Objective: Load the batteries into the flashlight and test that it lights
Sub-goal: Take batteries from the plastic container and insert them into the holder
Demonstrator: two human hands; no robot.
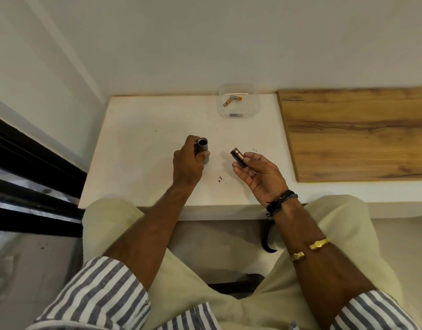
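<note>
The left hand (188,160) grips an upright grey metal flashlight tube (202,147); beside it, the right hand (257,175) pinches a copper-coloured cylindrical battery cartridge (238,156)

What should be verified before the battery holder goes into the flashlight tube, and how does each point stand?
1. Dark grey cylindrical flashlight tube gripped by left hand: ok.
2. Tube's open end faces up: ok.
3. Dark battery holder with copper-coloured cell pinched by right hand: ok.
4. Holder lined up over the opening: not ok, it sits apart to the right, tilted.
5. Cell polarity in holder: cannot tell.
6. Copper battery with orange tip lying in clear plastic tub, needed or spare: cannot tell.
</note>
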